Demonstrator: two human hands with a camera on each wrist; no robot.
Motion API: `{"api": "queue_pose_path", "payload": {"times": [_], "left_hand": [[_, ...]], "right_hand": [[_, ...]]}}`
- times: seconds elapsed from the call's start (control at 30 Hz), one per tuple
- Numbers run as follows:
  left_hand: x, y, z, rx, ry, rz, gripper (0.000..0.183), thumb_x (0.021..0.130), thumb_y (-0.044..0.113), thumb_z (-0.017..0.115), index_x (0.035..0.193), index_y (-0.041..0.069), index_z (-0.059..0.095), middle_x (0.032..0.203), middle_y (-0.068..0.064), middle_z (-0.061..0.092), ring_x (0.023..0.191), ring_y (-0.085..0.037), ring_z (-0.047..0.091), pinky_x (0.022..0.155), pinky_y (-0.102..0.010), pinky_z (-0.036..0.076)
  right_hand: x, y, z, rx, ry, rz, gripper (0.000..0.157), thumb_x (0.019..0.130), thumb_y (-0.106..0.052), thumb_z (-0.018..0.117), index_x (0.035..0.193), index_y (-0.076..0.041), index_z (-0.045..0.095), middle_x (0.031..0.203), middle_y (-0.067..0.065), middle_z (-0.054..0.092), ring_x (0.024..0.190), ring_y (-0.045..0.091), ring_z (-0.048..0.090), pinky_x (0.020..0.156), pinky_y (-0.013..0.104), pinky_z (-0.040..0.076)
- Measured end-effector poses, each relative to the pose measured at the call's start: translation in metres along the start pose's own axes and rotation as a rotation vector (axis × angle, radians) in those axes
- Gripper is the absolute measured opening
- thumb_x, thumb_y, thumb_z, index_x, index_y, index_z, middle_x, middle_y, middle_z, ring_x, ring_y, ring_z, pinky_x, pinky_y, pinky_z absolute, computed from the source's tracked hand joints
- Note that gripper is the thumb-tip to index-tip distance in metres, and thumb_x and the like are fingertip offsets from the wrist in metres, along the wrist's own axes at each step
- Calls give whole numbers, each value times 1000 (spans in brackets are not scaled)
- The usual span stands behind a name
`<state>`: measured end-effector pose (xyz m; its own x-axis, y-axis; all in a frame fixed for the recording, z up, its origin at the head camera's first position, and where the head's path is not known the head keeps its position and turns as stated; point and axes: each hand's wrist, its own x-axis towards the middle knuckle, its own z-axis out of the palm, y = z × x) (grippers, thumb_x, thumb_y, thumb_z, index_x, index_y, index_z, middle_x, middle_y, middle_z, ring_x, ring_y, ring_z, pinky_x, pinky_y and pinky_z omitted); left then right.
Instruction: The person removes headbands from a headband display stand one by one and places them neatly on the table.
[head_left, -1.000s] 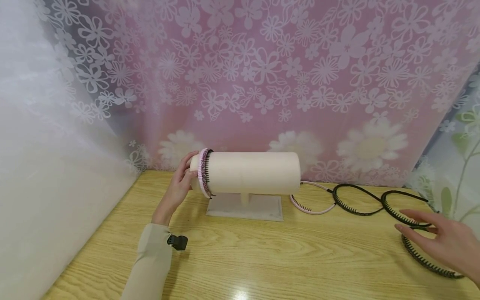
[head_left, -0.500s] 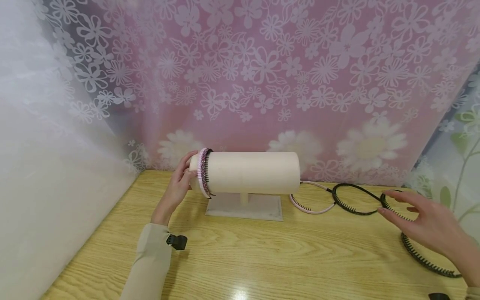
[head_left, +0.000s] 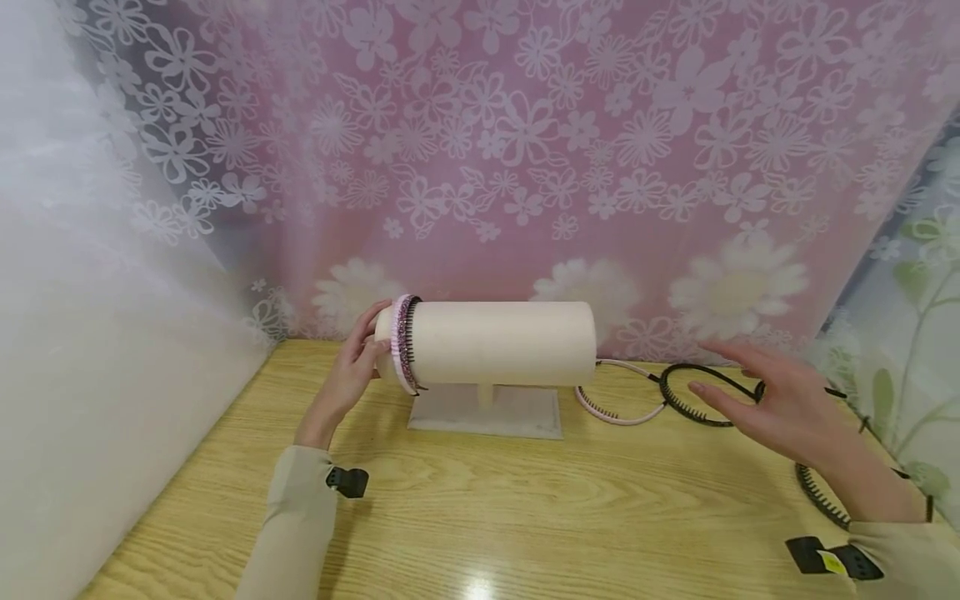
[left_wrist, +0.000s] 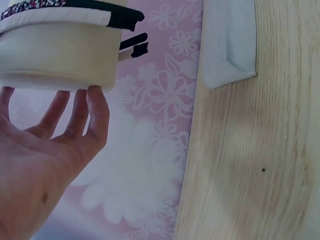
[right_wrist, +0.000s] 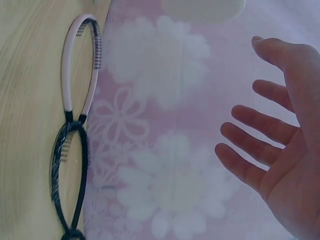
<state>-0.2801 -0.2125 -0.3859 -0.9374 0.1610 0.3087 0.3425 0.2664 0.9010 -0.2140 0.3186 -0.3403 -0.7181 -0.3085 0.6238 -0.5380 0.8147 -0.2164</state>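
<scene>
A cream cylinder display stand [head_left: 502, 342] lies level on a short post. My left hand [head_left: 341, 379] grips its left end, thumb in front and fingers behind; the left wrist view shows the fingertips at the end's rim. Just right of that hand, a pale pink headband [head_left: 397, 333] and a sequined, toothed headband [head_left: 407, 346] sit side by side around the cylinder. My right hand [head_left: 783, 404] is raised with fingers spread and thumb apart, holding nothing. It overlaps part of a row of headbands in the head view.
On the wooden table [head_left: 480, 508] lie a pink toothed headband [head_left: 630, 422], a black headband [head_left: 675, 400] and another black one [head_left: 817, 497], partly behind the right forearm. The stand's grey base [head_left: 517, 421] rests on the table. A floral curtain [head_left: 480, 167] hangs behind.
My right hand has moved left and up from above the black headbands at the far right, toward the cylinder. The left hand keeps its grip on the stand.
</scene>
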Motion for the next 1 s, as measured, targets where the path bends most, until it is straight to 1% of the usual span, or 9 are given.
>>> {"api": "queue_pose_path", "payload": {"times": [0.07, 0.17, 0.27, 0.37, 0.47, 0.57, 0.73, 0.9, 1.0], "left_hand": [[-1, 0, -3, 0, -15, -13, 53, 109, 30, 44, 159, 44, 30, 158, -11, 39, 124, -33, 55, 85, -46, 56], [-1, 0, -7, -15, -33, -22, 54, 109, 31, 45, 160, 42, 30, 158, -11, 40, 124, -29, 55, 88, -49, 56], [-1, 1, -9, -26, -43, -26, 55, 108, 32, 47, 160, 40, 31, 158, -11, 40, 122, -23, 56, 89, -48, 56], [-1, 2, -9, -27, -43, -27, 55, 108, 34, 47, 160, 39, 31, 158, -10, 40, 120, -20, 57, 87, -43, 56], [0, 2, -9, -21, -36, -24, 56, 107, 35, 47, 160, 39, 31, 158, -10, 41, 119, -19, 57, 85, -39, 56], [0, 3, -8, -12, -32, -21, 55, 107, 36, 47, 160, 41, 32, 159, -9, 41, 118, -20, 58, 86, -42, 56], [1, 6, -6, 11, -29, -8, 55, 107, 36, 46, 159, 44, 31, 159, -10, 40, 116, -22, 59, 86, -49, 54], [2, 6, -5, 14, -30, -2, 56, 108, 37, 44, 161, 38, 29, 159, -12, 40, 117, -26, 58, 85, -50, 54], [3, 6, -4, 7, -29, -5, 56, 108, 39, 43, 162, 33, 29, 157, -12, 41, 119, -28, 57, 85, -50, 54]], "right_hand": [[6, -6, 4, 14, 2, -21, 65, 77, -18, 88, 138, -17, 66, 128, 15, 71, 103, 33, 67, 82, 8, 43], [16, -15, 8, 33, -7, -64, 65, 78, -18, 88, 139, -16, 65, 130, 16, 69, 104, 34, 68, 82, 29, 54], [27, -24, 12, 54, 3, -121, 68, 75, -16, 90, 139, -16, 65, 130, 16, 69, 104, 34, 70, 80, 42, 55], [39, -35, 17, 90, 7, -173, 71, 74, -12, 90, 140, -17, 64, 131, 13, 69, 109, 32, 69, 83, 39, 55], [48, -47, 22, 116, 3, -204, 68, 75, -11, 89, 139, -16, 65, 132, 12, 69, 107, 29, 70, 80, 43, 55], [55, -57, 29, 141, -6, -214, 62, 77, -12, 88, 135, -14, 67, 131, 11, 69, 109, 29, 68, 81, 51, 56], [70, -71, 42, 187, -4, -258, 57, 78, -14, 88, 131, -10, 69, 127, 10, 70, 115, 30, 67, 90, 50, 56], [85, -88, 54, 223, -5, -325, 54, 80, -18, 87, 130, -7, 69, 126, 12, 71, 106, 28, 72, 80, 44, 60], [93, -99, 59, 245, 4, -357, 52, 81, -20, 86, 129, -6, 70, 124, 12, 71, 107, 27, 71, 82, 43, 60]]}}
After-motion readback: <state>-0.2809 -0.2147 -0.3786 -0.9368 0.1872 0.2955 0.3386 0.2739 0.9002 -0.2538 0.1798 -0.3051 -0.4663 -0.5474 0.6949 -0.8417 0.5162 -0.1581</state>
